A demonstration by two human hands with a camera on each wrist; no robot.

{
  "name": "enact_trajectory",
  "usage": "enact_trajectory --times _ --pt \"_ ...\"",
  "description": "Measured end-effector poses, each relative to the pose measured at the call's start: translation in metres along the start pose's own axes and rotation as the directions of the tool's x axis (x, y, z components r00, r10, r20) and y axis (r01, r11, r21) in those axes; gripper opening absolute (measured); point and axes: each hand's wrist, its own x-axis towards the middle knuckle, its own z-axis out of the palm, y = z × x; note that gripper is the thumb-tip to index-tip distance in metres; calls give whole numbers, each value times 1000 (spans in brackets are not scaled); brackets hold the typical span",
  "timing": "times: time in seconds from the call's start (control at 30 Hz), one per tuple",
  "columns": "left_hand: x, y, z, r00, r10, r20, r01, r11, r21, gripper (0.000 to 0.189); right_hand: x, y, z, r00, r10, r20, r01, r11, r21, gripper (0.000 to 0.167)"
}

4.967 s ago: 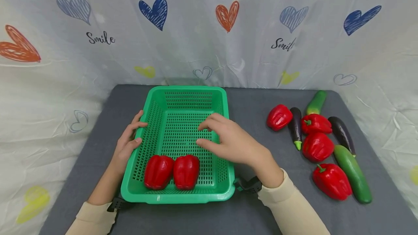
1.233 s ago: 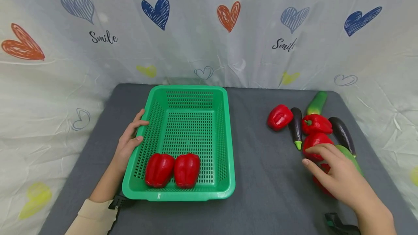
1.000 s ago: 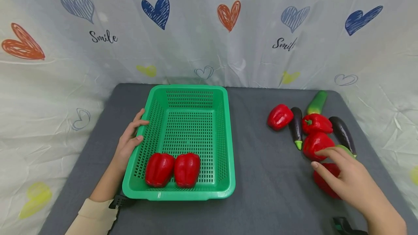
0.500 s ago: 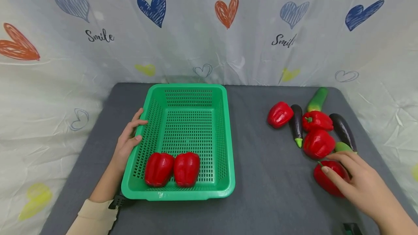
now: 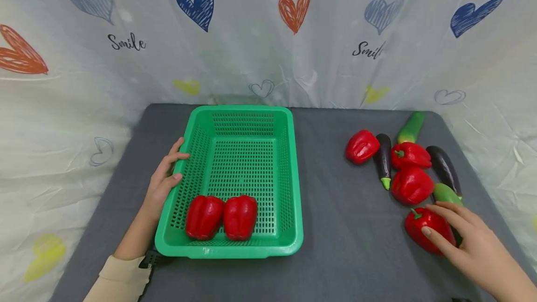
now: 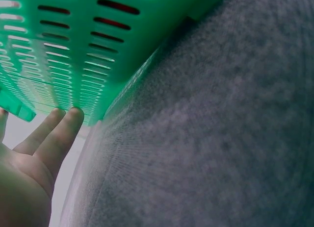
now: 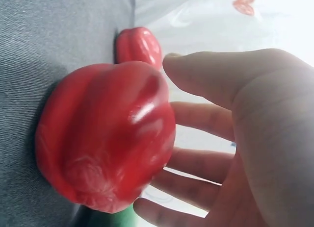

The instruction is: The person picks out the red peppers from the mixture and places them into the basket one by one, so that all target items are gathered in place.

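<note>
A green plastic basket (image 5: 228,251) stands on the grey-covered table, with two red bell peppers (image 5: 204,218) lying at its near end. My left hand (image 5: 161,183) rests against the basket's left side; in the left wrist view its straight fingers (image 6: 59,138) touch the slotted wall from outside. On the right, my right hand (image 5: 474,241) hovers around the nearest red bell pepper (image 5: 424,228), thumb on one side and fingers on the other. The right wrist view shows a gap between the thumb (image 7: 206,72) and that pepper (image 7: 105,134). Its fingertips are partly hidden behind the pepper.
Beyond the right hand lie more red bell peppers (image 5: 412,186), two eggplants (image 5: 383,157) and a green cucumber (image 5: 412,127). Another green cucumber (image 5: 445,193) is partly covered by the right hand. A white curtain (image 5: 327,36) with printed hearts hangs behind the table.
My right hand has left the basket, passed over the pile of vegetables and drawn back to the nearest bell pepper. The left hand stays at the basket's side.
</note>
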Motion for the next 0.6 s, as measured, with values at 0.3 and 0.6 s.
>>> enact_trajectory --times 0.3,0.6 --pt "0 0 -1 999 -37 -14 37 999 -15 40 0 2 -1 995 34 97 -31 999 -25 68" --pt "0 0 -1 1000 -2 2 2 1000 -15 40 2 3 -2 979 114 171 -103 992 -69 88"
